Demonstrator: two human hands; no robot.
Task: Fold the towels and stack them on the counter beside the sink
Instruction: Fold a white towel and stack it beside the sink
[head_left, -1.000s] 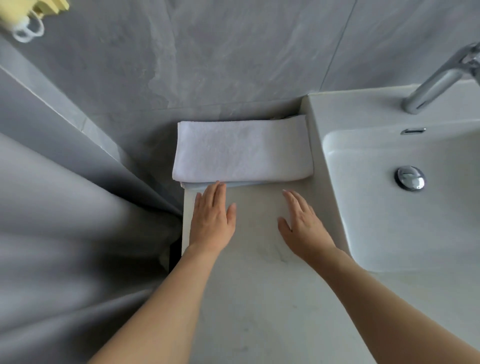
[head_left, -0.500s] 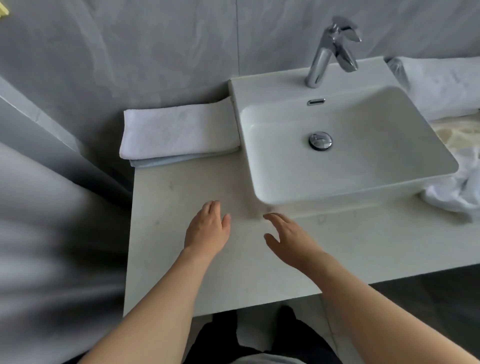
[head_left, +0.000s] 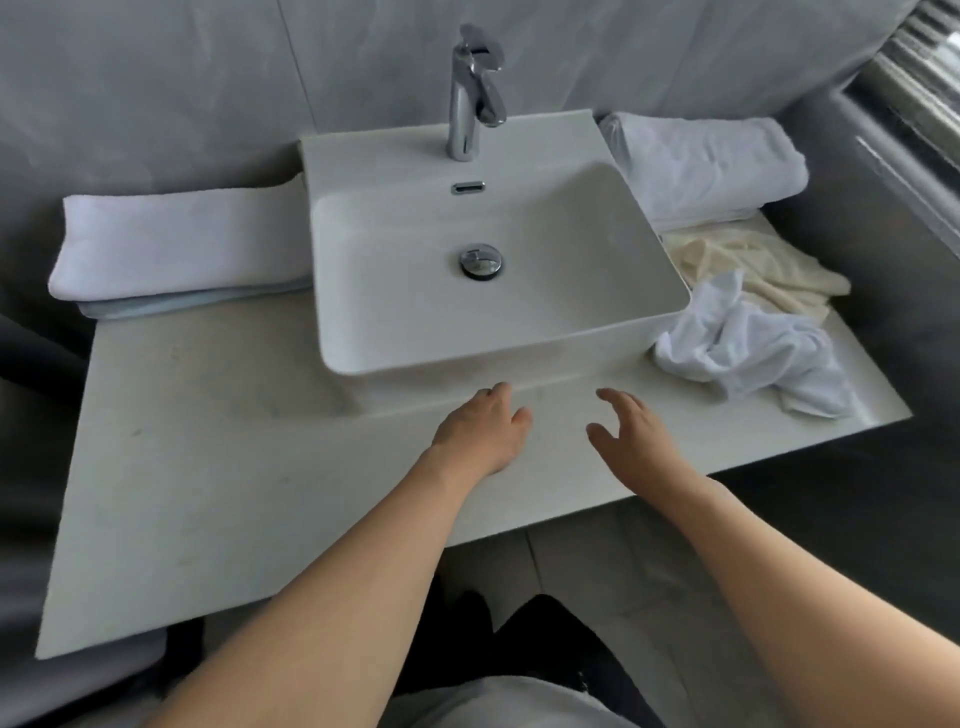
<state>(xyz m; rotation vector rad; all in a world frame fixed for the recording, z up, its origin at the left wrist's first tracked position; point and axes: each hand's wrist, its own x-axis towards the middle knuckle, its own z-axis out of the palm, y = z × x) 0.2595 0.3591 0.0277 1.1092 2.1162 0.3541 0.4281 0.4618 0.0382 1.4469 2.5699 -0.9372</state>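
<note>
Both hands, left (head_left: 480, 431) and right (head_left: 631, 436), empty with slack grip, now before sink (head_left: 498, 332), away from folded stack (head_left: 176, 249)

so a second ago both hands were flat on the counter (head_left: 218, 467) right up against the folded towels (head_left: 176, 244) left of the sink (head_left: 493, 332). Now the left hand (head_left: 480, 431) and right hand (head_left: 636, 434) have pulled off that stack and slid over in front of the basin, fingers loose, holding nothing. The view swung right too, so the crumpled white towel (head_left: 763, 353), the cream one (head_left: 753, 270) and another folded pile (head_left: 701, 166) show up now
</note>
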